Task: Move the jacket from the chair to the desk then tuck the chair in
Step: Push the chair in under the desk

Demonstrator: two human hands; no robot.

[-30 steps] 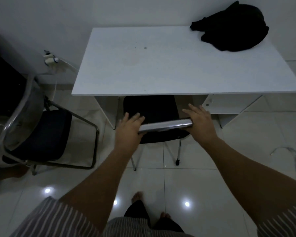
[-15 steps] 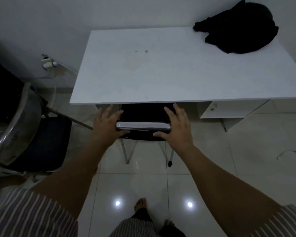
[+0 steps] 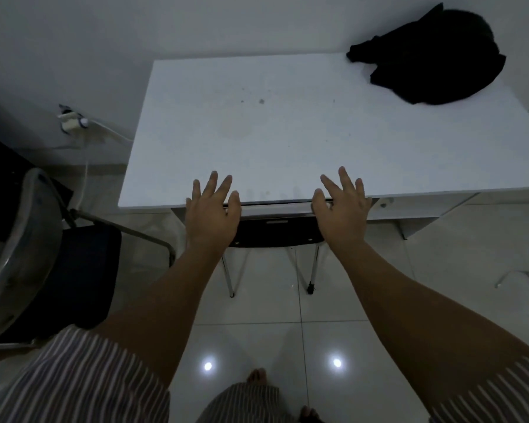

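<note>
Head view: black metal-framed chair (image 3: 275,230) now pushed under white counter (image 3: 287,126); my left hand (image 3: 213,212), right hand (image 3: 342,206) open, fingers spread. Black crumpled jacket (image 3: 428,56) upper right. Task near done.

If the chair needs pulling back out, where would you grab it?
The chair's top rail, from the near side, above. The seat is under the desk; only that rail stays exposed, running between the left hand and right hand.

Short striped sleeves (image 3: 83,377), dark with thin pale lines, end above the elbows; forearms bare; matching striped trousers (image 3: 242,403); bare feet (image 3: 257,375) below.
</note>
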